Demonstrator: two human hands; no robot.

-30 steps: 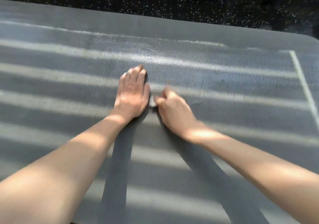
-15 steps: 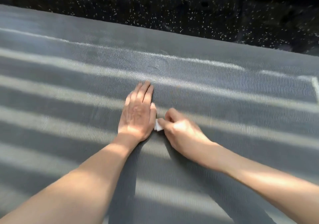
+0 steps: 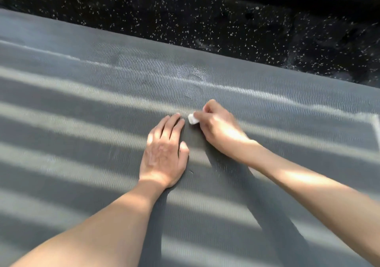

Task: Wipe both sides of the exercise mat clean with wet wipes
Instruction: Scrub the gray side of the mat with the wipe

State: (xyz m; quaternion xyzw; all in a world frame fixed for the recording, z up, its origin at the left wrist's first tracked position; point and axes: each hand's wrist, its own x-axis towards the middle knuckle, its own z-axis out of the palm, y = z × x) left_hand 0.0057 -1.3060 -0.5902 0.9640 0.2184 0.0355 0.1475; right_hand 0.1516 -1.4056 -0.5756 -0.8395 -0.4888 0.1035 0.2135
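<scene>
mat (image 3: 82, 106), grey and wavy-ribbed; right hand (image 3: 221, 130) pinches small white wipe (image 3: 193, 119), left hand (image 3: 164, 153) lies flat.

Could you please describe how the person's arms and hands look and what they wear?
Both forearms are bare as far as the frame shows, with no sleeves. The left hand and right hand show no gloves, rings or watch. Bands of sunlight cross them.

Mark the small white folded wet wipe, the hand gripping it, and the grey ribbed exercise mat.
Small white folded wet wipe (image 3: 192, 119): head view, its exposed end.
Right hand (image 3: 222, 132): head view, its back.
Grey ribbed exercise mat (image 3: 61, 106): head view, bare surface at left.
</scene>
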